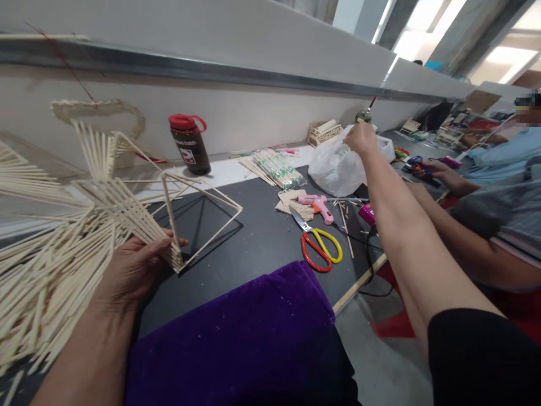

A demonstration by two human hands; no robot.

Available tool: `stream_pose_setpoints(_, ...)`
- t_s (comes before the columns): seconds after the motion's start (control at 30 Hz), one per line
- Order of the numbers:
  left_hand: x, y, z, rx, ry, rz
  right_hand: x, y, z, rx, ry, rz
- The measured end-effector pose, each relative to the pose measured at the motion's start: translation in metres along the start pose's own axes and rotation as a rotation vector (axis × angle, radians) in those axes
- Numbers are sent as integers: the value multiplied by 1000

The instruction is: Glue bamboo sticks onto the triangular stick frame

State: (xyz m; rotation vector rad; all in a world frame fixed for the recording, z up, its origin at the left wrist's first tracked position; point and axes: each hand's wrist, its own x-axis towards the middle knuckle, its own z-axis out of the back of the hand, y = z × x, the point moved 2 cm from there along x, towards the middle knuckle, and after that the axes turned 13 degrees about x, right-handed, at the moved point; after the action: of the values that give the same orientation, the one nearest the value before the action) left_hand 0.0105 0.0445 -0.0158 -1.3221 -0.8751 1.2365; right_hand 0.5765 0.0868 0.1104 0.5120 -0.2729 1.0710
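Surface [256, 237]: dark, kinda cluttered
Cloth [236, 338]: purple, at the near edge
Frame [127, 208]: clamped in left hand [141, 259], beside loose sticks [54, 282]
Bag [332, 169]: right by right hand [360, 138], can't tell its grip
Scissors [301, 220]: just beside glue gun [316, 204]

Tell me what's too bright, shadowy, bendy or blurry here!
All in the head view: the far windows glare white; the stick frame casts thin shadows on the dark table; the wall ledge curves, perhaps from the lens; distant clutter looks soft.
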Motion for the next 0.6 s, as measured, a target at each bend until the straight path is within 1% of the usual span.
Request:
stream_pose_setpoints(0.07, 3, 1, -1, -18, -21, 3, -8, 6, 5, -8, 5, -120)
stream_pose_setpoints(0.1, 3, 2, -2, -35, -33, 6, -15, 13, 7, -2, 2, -156)
stream_pose_setpoints(0.13, 3, 3, -3, -53, -50, 11, -24, 24, 8, 16, -4, -135)
stream_pose_setpoints(0.17, 2, 3, -5, -65, -54, 10, -35, 39, 9, 57, -14, -76)
stream_pose_setpoints(0.23, 0, 4, -10, -71, -37, -5, -65, 77, 7, 231, 1, 70)
stream_pose_setpoints(0.27, 0, 5, -12, -83, -32, -31, -83, 97, 5, 355, 31, 128)
stream_pose_setpoints(0.33, 0, 8, -15, -95, -26, -59, -124, 138, 0, 643, 180, 239)
stream_pose_setpoints(0.43, 0, 14, -18, -95, -35, -59, -183, 193, -9, 974, 389, 275)
stream_pose_setpoints(0.53, -2, 17, -22, -92, -41, -56, -224, 234, -23, 1227, 493, 221)
stream_pose_setpoints(0.6, -3, 17, -25, -101, -47, -56, -243, 252, -37, 1326, 528, 115)
